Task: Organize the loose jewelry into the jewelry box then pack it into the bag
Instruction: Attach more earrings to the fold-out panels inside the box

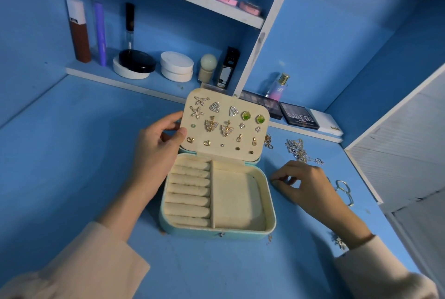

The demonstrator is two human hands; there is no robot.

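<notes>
A light-blue jewelry box (216,232) stands open on the blue desk, its cream lid (245,159) upright with several earrings pinned to it. Ring rolls fill the left half; the right compartment holds nothing. My left hand (159,144) grips the lid's left edge between thumb and fingers. My right hand (305,183) sits on the desk just right of the box, fingertips curled down at a small item I cannot make out. Loose chains (298,150), a gold piece (268,141) and a gold bangle (345,190) lie to the right. No bag is in view.
Behind the box a low shelf holds compacts (137,62), white jars (177,65), tubes and a perfume bottle (279,87). Eyeshadow palettes (298,115) lie on the back ledge. A white panel (397,154) bounds the desk on the right. More jewelry (339,242) lies by my right wrist.
</notes>
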